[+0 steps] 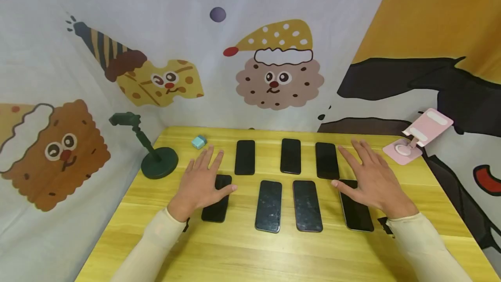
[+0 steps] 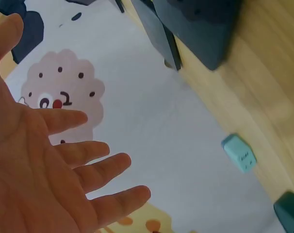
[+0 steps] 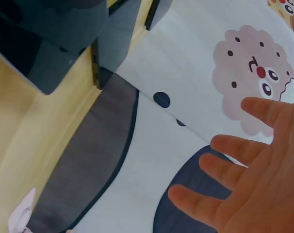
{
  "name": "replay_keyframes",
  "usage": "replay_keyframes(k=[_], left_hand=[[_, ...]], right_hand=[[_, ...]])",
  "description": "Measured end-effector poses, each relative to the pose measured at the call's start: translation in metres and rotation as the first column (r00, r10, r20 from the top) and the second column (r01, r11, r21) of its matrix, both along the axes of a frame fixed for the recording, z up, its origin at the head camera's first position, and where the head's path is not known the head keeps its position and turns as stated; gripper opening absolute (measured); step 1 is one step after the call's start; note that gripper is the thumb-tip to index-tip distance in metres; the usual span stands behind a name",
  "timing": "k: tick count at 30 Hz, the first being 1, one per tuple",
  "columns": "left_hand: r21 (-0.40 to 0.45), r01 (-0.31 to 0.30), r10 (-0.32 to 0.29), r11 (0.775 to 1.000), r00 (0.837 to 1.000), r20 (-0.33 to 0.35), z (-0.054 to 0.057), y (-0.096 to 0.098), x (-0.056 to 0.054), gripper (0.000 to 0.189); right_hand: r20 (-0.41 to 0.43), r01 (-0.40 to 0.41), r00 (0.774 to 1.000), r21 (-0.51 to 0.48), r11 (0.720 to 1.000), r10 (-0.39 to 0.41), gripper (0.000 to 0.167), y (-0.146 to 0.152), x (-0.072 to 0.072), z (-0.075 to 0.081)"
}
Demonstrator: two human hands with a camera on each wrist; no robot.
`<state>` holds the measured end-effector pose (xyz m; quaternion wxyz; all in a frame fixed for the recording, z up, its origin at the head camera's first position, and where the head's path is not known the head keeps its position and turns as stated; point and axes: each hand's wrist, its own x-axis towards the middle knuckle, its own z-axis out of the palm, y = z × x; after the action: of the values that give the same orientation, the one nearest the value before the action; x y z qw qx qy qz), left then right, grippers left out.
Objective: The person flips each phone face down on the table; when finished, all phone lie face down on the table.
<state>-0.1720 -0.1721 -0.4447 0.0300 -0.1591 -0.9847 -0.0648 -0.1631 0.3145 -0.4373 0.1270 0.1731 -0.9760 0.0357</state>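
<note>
My left hand [image 1: 201, 184] is spread palm down above a black smartphone [image 1: 214, 211] at the front left, covering part of it. At the front right, my right hand [image 1: 369, 182] spreads its fingers over another smartphone [image 1: 358, 212]. Both palms [image 2: 35, 165] [image 3: 268, 194] are bare in the wrist views, with nothing in the fingers. Between the hands lie two more front-row smartphones [image 1: 268, 206] [image 1: 307, 206], their screens smudged. Behind them is a row of three dark smartphones [image 1: 245, 157] [image 1: 291, 156] [image 1: 327, 160]; the rightmost is close to my right fingertips.
A dark green stand [image 1: 158, 162] with a round base is at the table's left edge. Near it sits a small light-blue block [image 1: 199, 142]. A pink phone stand [image 1: 415, 140] occupies the back right. Cartoon-printed cloth [image 1: 188, 34] hangs behind the yellow wooden table [image 1: 242, 256].
</note>
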Motion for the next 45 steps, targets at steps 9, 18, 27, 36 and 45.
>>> replay_keyframes(k=[9, 18, 27, 36, 45], left_hand=[[0.064, 0.08, -0.082, 0.995, 0.996, 0.041, -0.004, 0.034, -0.01, 0.108], [0.114, 0.141, -0.148, 0.983, 0.988, 0.053, -0.011, 0.061, -0.015, 0.105], [0.262, 0.173, -0.202, 0.95, 0.975, 0.09, -0.016, 0.091, -0.024, 0.092], [0.329, 0.189, -0.259, 0.925, 0.948, 0.184, -0.027, 0.127, -0.028, 0.075], [0.497, 0.2, -0.378, 0.844, 0.88, 0.287, -0.029, 0.168, -0.022, 0.069]], right_hand=[[0.023, 0.012, 1.0, -0.033, 0.999, -0.012, 0.094, 0.011, 0.003, -0.006], [0.047, 0.057, 0.998, -0.103, 0.993, -0.052, 0.09, 0.021, 0.011, -0.019], [0.125, 0.103, 0.989, -0.2, 0.974, -0.079, 0.09, 0.041, 0.014, -0.032], [0.228, 0.172, 0.969, -0.348, 0.922, -0.095, 0.083, 0.057, 0.012, -0.047], [0.337, 0.219, 0.939, -0.437, 0.873, -0.067, 0.079, 0.06, 0.022, -0.056]])
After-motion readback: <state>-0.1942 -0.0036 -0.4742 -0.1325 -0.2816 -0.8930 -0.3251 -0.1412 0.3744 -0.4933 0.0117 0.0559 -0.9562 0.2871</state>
